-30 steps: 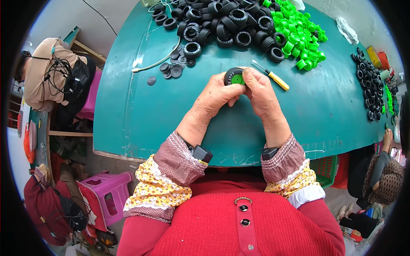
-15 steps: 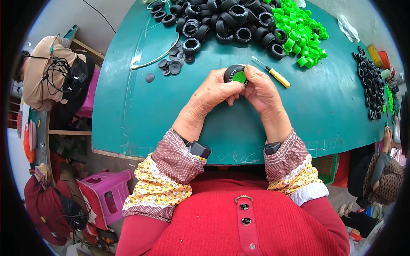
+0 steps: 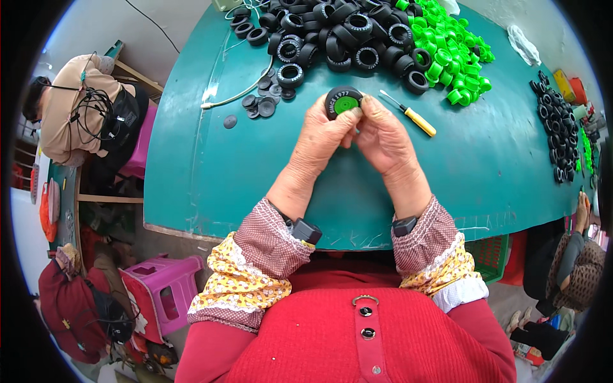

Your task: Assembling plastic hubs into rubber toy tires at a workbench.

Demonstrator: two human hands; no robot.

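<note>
Between my two hands I hold a small black toy tyre [image 3: 334, 97] with a bright green wheel hub [image 3: 347, 104] seated in its middle, its face turned up toward me. My left hand [image 3: 324, 131] grips its left and lower side, the thumb pressed by the hub. My right hand [image 3: 382, 135] pinches its right edge with thumb and fingers. Just right of my right hand, a screwdriver [image 3: 418, 120] with a yellow handle lies on the green table [image 3: 268, 153]. Several flat black discs [image 3: 266, 107] are scattered left of my hands.
A heap of black tyres [image 3: 345, 32] and a pile of green hubs [image 3: 453, 57] cover the table's far side. A pale cable [image 3: 239, 94] lies at left. More tyres [image 3: 555, 127] sit far right. People sit left and right, near a pink stool [image 3: 163, 290] and green crate [image 3: 488, 255].
The tyre has turned in my fingers, and its face now shows more fully. My hands have shifted slightly left; the whole view has also moved a little.
</note>
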